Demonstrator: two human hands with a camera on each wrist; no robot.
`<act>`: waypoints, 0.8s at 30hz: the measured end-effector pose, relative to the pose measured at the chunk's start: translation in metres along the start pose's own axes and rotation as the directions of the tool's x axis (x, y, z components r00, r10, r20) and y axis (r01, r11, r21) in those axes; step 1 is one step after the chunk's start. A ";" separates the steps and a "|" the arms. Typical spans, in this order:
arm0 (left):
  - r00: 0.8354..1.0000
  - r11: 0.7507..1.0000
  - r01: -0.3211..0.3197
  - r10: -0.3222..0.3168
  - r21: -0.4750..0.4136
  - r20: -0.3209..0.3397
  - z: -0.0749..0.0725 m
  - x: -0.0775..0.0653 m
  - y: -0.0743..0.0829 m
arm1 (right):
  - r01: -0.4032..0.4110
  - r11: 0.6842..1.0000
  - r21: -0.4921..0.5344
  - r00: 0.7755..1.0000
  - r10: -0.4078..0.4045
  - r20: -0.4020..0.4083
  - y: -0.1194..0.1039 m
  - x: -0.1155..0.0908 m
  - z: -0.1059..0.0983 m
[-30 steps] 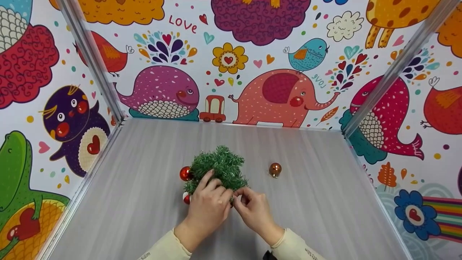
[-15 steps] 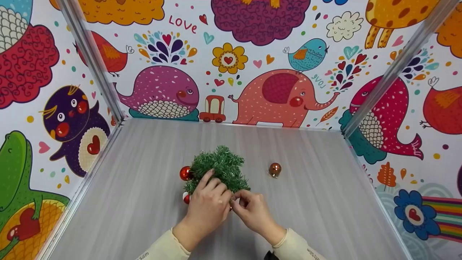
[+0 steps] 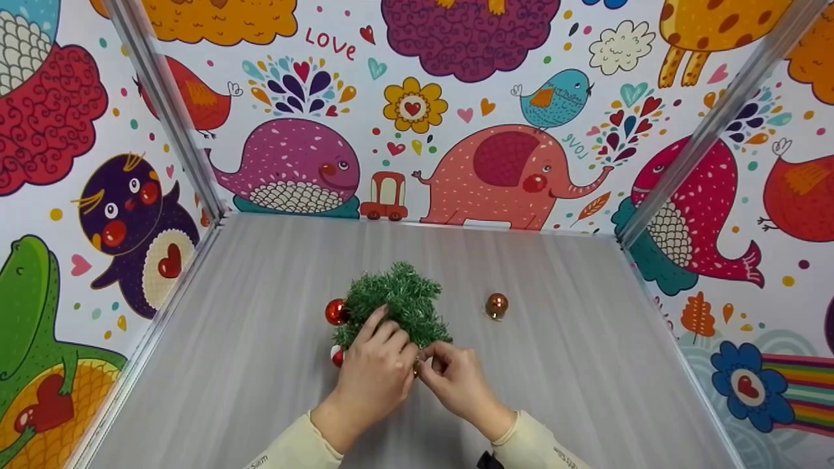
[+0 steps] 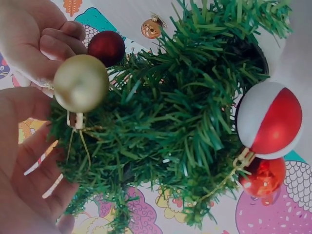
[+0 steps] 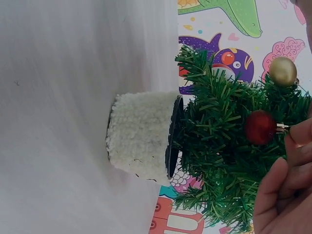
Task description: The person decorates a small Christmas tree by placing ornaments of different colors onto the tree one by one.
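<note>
A small green Christmas tree [image 3: 401, 293] stands in a fuzzy white pot [image 5: 141, 134]. My left hand [image 3: 378, 368] lies over its near side, index finger bent in at a branch tip and the others spread along the foliage. Just to the right, my right hand [image 3: 459, 381] pinches a dark red bauble [image 5: 260, 127] by its cap and gold thread, close to the left fingertips. A matte gold bauble [image 4: 80, 83] sits beside it on the branches. On the tree's left side hang a red-and-white bauble [image 4: 270, 120] and a shiny red one [image 3: 336, 311].
One copper-coloured bauble [image 3: 496, 305] lies on the grey wood-grain table [image 3: 560, 365], right of the tree. Walls printed with cartoon animals [image 3: 502, 176] enclose the table at the back and both sides, with metal posts [image 3: 163, 111] at the corners.
My right hand's fingertips have shifted slightly left, closer to the left hand's fingertips. The left hand, the tree and the loose copper bauble keep their places.
</note>
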State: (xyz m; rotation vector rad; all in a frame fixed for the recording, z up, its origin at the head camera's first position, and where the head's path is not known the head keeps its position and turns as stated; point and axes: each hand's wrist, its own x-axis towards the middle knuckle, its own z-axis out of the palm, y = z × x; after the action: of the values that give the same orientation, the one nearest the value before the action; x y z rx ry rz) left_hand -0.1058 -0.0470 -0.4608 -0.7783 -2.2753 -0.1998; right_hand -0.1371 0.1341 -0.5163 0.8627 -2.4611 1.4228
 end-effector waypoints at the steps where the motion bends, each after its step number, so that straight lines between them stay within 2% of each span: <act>1: 1.000 1.000 0.002 -0.002 0.001 0.004 0.000 0.000 0.000 | 0.002 1.000 0.000 1.000 -0.002 -0.001 0.000 0.000 0.000; 11: 0.999 1.000 0.019 -0.019 -0.010 -0.043 0.003 -0.001 0.002 | 0.018 1.000 0.013 1.000 -0.017 -0.024 0.001 0.000 0.000; 18: 0.997 0.998 0.035 -0.039 -0.054 -0.070 0.002 -0.001 0.002 | 0.149 0.988 -0.036 0.983 -0.152 -0.101 0.001 0.001 -0.001; 24: 0.996 0.997 0.039 -0.044 -0.062 -0.073 0.002 -0.001 0.002 | 0.199 0.978 -0.063 0.972 -0.205 -0.117 0.002 0.006 -0.005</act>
State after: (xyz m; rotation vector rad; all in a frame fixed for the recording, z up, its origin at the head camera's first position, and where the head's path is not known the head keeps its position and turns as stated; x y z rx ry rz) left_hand -0.1048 -0.0450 -0.4628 -0.7427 -2.2249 -0.3128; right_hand -0.1441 0.1372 -0.5127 0.9537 -2.2372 1.2964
